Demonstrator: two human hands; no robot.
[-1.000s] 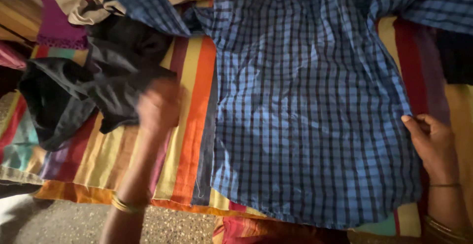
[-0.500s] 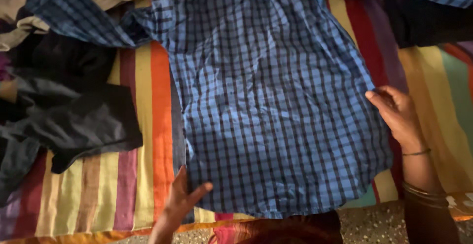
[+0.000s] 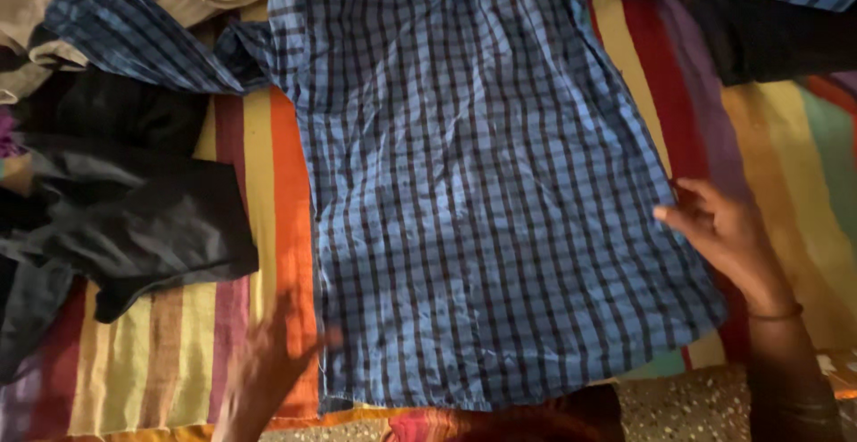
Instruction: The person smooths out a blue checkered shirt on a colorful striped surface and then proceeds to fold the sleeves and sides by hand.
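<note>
Both hands (image 3: 728, 237) flank the blue checked shirt (image 3: 482, 183) edges.

The left hand (image 3: 268, 366), blurred, has slid left off the blue checked shirt (image 3: 482, 192) onto the striped sheet (image 3: 268, 183), while the right hand (image 3: 728, 237) has dropped slightly lower along the shirt's right edge.

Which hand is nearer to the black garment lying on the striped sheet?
Left. The left hand, blurred, is just below and right of the black garment; the right hand is across the blue checked shirt, at its far edge.
</note>
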